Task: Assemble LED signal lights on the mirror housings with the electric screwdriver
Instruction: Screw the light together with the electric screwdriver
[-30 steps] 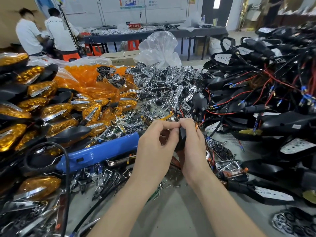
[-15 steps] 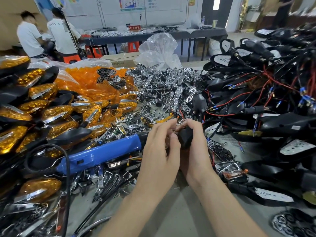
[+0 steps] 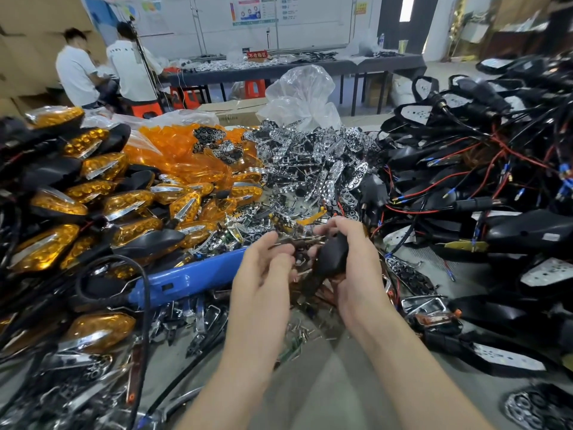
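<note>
Closest in, bare tabletop [image 3: 310,395] is showing between the forearms, with loose screws [image 3: 299,332] lying scattered just below the hands. Right hand [image 3: 356,268] is curling round a black mirror housing [image 3: 331,254], gripping it from the right side and lifting it off the clutter. Left hand [image 3: 263,271] is sitting just beside the housing's open side with fingers bent in; too blurred, so I cannot tell if it is pinching a small part or nothing.

The blue electric screwdriver [image 3: 186,276] is lying flat just left of the left hand, with neither hand touching it. Finished amber lights [image 3: 124,201] are piling up further left, chrome reflectors [image 3: 313,164] are heaping up beyond the hands, and wired black housings [image 3: 465,187] are stacking up to the right. A clear plastic bag [image 3: 300,94] is standing behind the chrome heap. Two people [image 3: 102,69] are working far back.

Risks, as a judgement: a small part may be slipping from the left fingers into the clutter below, where finding it would be hard. Red wires from the right pile may be snagging the housing. Reaching left for the screwdriver could be dragging its cable [image 3: 145,305] through the loose pieces.
</note>
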Tool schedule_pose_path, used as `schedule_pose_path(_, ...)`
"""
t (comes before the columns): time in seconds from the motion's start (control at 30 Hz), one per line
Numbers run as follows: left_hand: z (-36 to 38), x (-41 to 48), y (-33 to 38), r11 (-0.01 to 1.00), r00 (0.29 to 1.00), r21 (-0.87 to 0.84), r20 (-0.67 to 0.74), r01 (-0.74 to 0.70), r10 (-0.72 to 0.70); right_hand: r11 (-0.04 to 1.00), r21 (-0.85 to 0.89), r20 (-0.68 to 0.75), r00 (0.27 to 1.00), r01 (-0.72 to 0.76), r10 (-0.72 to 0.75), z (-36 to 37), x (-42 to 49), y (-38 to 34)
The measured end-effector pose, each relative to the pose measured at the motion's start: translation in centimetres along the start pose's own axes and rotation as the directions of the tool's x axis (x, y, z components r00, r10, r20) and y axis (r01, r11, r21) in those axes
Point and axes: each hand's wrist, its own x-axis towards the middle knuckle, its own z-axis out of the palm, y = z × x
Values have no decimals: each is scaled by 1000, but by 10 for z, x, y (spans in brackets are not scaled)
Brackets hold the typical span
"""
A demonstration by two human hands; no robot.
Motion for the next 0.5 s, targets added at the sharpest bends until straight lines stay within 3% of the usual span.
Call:
schedule_pose_path(0.1,-26,-9,3,925,968,-333,-104,183,-229,999,4,69,997,47,-48,10,-1,-1)
schedule_pose_path(0.17,-41,-14,3,870,936,-431,-135,240,-325,999,-40,138,990,36,-30,19,-2,-2)
schedule_pose_path(0.3,-51,-10,5,771,884,-557,-133,308,-449,980,-163,151,979,-112,136,34,-9,-1)
schedule_pose_path(0.5,-32,30,13,676,784,-639,-179,366,-594,959,-278,161,981,-57,105,29,-11,0)
